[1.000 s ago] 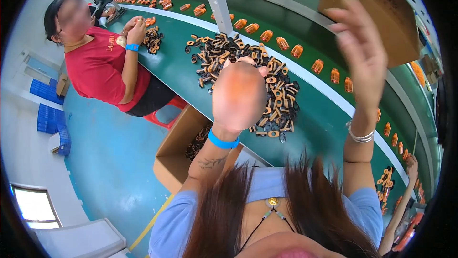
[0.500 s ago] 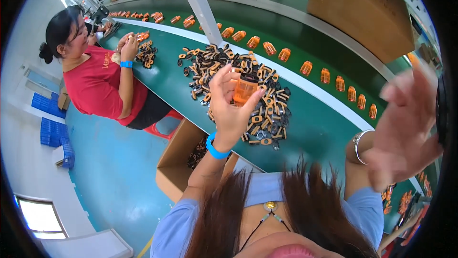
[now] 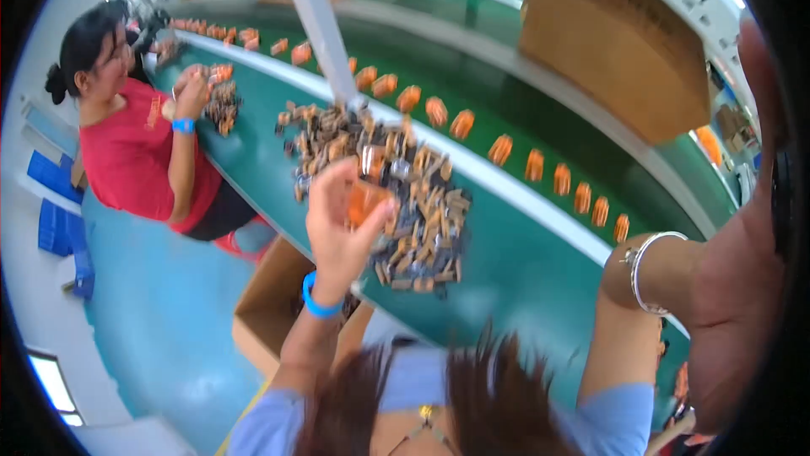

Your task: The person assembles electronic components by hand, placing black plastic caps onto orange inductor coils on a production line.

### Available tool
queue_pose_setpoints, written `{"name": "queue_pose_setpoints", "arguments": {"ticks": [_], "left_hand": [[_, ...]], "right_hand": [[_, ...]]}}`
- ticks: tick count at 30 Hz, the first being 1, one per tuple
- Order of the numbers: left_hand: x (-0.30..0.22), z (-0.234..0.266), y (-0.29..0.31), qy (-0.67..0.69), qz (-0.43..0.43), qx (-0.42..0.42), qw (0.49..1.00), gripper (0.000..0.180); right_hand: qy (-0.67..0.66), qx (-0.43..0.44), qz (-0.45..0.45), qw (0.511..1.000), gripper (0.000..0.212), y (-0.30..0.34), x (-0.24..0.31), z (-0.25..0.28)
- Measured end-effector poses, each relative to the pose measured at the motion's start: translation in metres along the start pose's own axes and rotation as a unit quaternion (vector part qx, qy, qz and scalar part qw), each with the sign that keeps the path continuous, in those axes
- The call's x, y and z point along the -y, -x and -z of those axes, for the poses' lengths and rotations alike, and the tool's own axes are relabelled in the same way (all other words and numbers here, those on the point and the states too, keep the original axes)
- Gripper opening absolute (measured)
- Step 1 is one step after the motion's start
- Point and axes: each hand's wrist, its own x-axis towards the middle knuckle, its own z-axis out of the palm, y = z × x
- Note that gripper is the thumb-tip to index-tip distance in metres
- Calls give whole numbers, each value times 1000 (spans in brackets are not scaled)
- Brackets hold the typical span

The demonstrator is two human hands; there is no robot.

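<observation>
Left hand (image 3: 336, 237): you are holding an orange translucent housing (image 3: 364, 203), thumb and fingers curling around it, partly closed — your grip is looking like a pinch at its sides, though blur is softening the detail. The housing is hovering in front of a heap of black-and-tan parts (image 3: 426, 253), which is lying on the green worktable (image 3: 523, 287).

Right hand (image 3: 734, 312): you are raising it close to the camera at the right rim, a silver bangle (image 3: 639, 279) circling the wrist. Its fingers are running into the dark edge — cannot tell how far they are opening or whether they are gripping anything.

Beyond the white rail (image 3: 506, 186), a row of orange housings (image 3: 462, 124) is lining the green belt (image 3: 506, 93). A co-worker in red (image 3: 126, 161) is working to your left.
</observation>
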Motion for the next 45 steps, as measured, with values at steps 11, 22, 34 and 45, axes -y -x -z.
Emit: {"name": "queue_pose_setpoints", "arguments": {"ticks": [11, 22, 34, 45], "left_hand": [[49, 36, 5, -19, 133, -53, 989, 50], [62, -2, -55, -138, 24, 130, 982, 44], [192, -209, -121, -305, -59, 341, 887, 39], [159, -171, -105, -207, -121, 299, 924, 34]], "right_hand": [[-104, -133, -102, 980, 65, 15, -37, -138], [-358, 117, -256, 890, 12, 51, -44, -188], [-360, 225, -299, 855, 15, 27, -65, -175], [-345, 328, -334, 813, 30, 14, -78, -132]]}}
